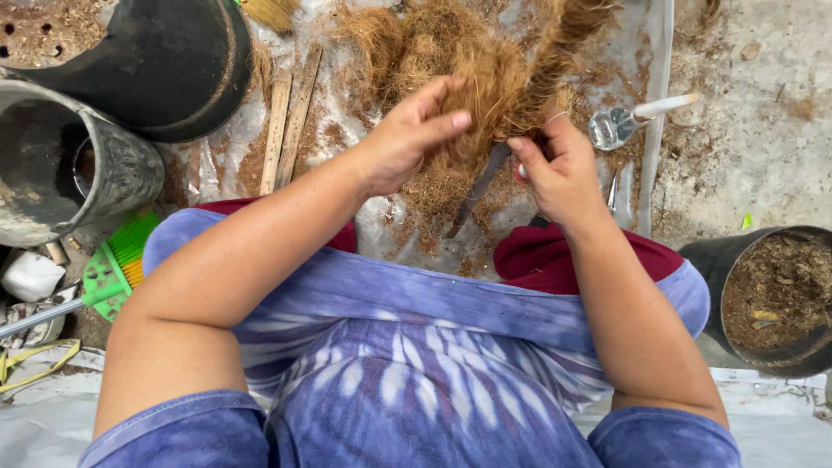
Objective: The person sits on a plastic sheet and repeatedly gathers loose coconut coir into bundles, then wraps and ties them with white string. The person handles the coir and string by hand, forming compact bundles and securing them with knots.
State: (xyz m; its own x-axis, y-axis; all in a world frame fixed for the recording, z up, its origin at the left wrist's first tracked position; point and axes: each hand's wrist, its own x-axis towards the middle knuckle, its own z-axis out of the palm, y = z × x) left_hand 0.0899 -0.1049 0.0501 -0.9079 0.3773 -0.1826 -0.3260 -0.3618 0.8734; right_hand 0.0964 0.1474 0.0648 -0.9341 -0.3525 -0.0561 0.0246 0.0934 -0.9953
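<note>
A clump of brown coconut fibre [485,95] hangs between my hands above a plastic sheet [347,113] on the ground. My left hand [406,137] presses against the clump's left side with fingers stretched out. My right hand [559,169] pinches fibres at the clump's lower right edge. A fibre-wrapped pole [563,39] runs up and to the right from the clump. A dark blade-like tool [477,186] lies under the fibre, partly hidden. My blue tie-dye shirt fills the lower view.
Two black pots [165,61] lie at the upper left. Another pot of soil [776,299] stands at the right. A green broom [117,269] lies at the left. Wooden sticks [286,121] and a metal scoop with a white handle [633,121] rest on the sheet.
</note>
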